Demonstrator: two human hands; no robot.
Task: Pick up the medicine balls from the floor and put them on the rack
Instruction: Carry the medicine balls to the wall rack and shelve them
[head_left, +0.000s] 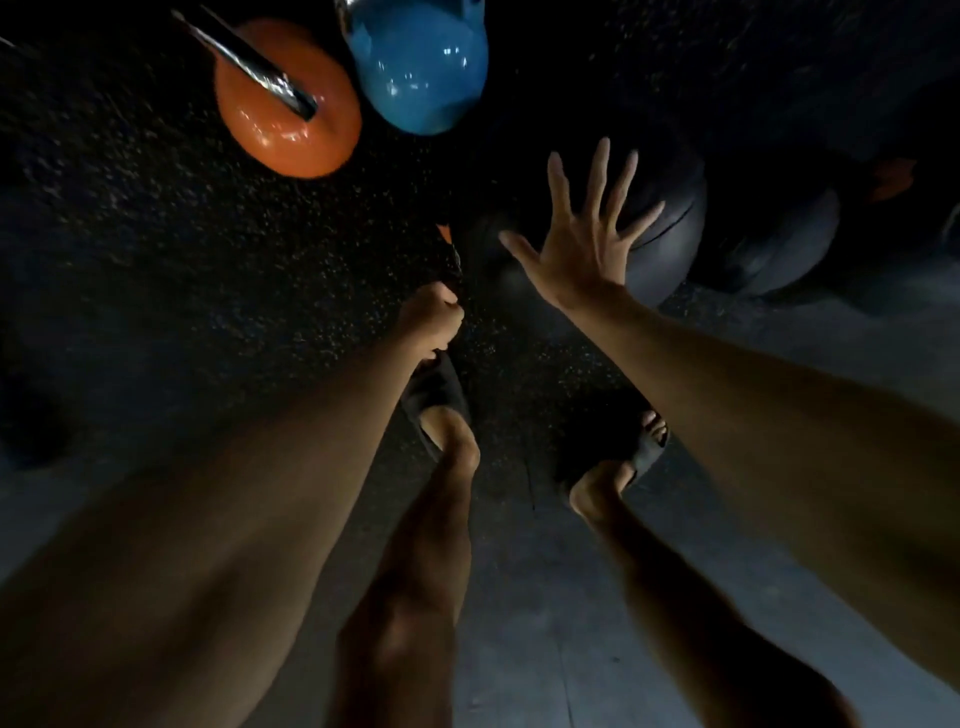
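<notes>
Step in hand: seating both hands on the large, dark, round medicine ball (670, 228) before the lift. The ball lies on the black speckled rubber floor (208, 234), just ahead of the person's feet in dark sandals (441, 410). A second dark, round medicine ball (779, 249) lies just beside it to the right. The rack is not in view.

Hand state:
- The right hand (587, 234) is released, with fingers straight and spread wide over the near top of the ball. Whether the palm already touches the surface cannot be told.
- The left hand (431, 317) is clenched at the ball's near-left edge. The dim light hides what the curled fingers close on, if anything, so a grasp cannot be confirmed.

Recommended technique, as a judgement from this view:
1. The person lays the spread right palm flat on the far-right side of the ball, low enough to get under its widest part.
2. The person opens the left hand and sets it opposite the right – a one-sided hold would likely let a smooth ball roll out.
3. The person squeezes inward with both palms and lifts with the legs, keeping the ball close to the body.

Hazard: a glossy orange kettlebell (291, 119) and a glossy blue kettlebell (421, 78) stand on the floor near the ball's far-left side, so the lift path is best kept towards the body
</notes>
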